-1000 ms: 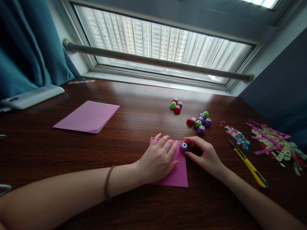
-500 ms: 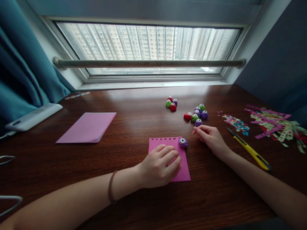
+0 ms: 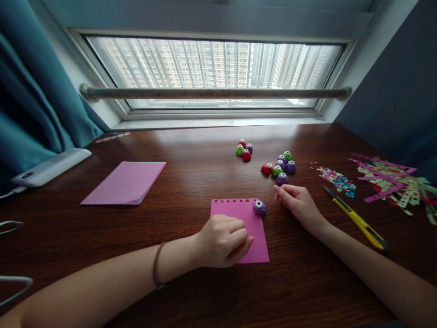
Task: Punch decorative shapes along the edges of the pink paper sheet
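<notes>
Purple star punch (image 3: 259,207) sits on the pink sheet (image 3: 255,234)

Take the pink sheet as the middle of the clock. It lies flat on the tabletop (image 3: 191,159), and the purple star punch sits at its 1 o'clock corner, poking over the edge. A row of star holes (image 3: 234,201) runs along the top, so the punch seems to be there to line up with them.

The left hand (image 3: 223,241) is over the sheet, its fingers curled in like a loose fist, maybe to keep the paper from sliding. I can't tell if anything is tucked inside. The right hand (image 3: 300,202) is at 2 o'clock, off the paper. Its grip is narrow, thumb and finger close together; a tiny thing between them would be too small to see.

More punches sit at 1 o'clock in a near bunch (image 3: 282,178) and a far bunch (image 3: 246,155), likely put there to be out of the way but easy to reach. Tiny paper bits (image 3: 337,180) and cut strips (image 3: 384,192) lie in heaps at 2 o'clock. The yellow craft knife (image 3: 358,223) is at 3 o'clock, its blade end pointing away from the person. A stack of pink paper (image 3: 124,182) waits at 10 o'clock.

The punch has a dark star on its white top. I can't read any words or brand names.
</notes>
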`<action>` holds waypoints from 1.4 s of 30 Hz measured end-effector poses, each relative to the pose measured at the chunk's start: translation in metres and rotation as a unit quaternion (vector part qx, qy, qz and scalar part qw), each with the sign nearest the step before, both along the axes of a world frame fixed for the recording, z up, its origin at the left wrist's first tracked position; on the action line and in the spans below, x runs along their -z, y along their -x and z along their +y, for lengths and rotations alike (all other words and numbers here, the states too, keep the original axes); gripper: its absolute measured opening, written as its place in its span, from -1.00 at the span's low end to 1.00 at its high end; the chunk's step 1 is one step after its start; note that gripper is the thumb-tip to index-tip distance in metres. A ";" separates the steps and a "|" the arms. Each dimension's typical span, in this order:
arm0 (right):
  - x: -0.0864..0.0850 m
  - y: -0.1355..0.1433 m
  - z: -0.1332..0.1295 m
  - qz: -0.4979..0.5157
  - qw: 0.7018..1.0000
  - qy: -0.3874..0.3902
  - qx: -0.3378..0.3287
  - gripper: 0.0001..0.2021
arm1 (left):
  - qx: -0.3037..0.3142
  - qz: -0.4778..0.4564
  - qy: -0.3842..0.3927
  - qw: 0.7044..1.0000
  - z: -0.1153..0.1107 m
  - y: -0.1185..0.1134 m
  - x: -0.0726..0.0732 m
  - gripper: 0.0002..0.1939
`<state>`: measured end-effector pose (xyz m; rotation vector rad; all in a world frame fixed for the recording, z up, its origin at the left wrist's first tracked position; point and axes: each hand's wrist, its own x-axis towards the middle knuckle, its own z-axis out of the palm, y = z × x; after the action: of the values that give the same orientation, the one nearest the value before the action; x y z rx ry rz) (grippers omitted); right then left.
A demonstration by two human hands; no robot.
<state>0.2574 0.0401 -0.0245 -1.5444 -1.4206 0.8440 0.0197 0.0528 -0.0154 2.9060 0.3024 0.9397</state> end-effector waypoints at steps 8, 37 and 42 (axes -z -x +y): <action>-0.003 0.002 0.000 -0.017 1.000 0.003 0.002 -0.58 | 0.011 0.017 0.001 1.000 0.000 -0.001 -0.001 -0.66; -0.003 0.012 -0.005 -0.126 0.991 -0.014 -0.048 -0.75 | 0.033 0.037 -0.040 0.998 -0.001 0.000 0.003 -0.70; -0.002 0.012 -0.005 -0.125 0.991 -0.020 -0.052 -0.77 | 0.034 0.039 -0.044 0.998 -0.001 0.000 0.003 -0.70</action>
<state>0.2455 0.0352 -0.0222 -1.5983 -1.7008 0.6959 0.0196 0.0517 -0.0188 3.0159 0.1688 0.8514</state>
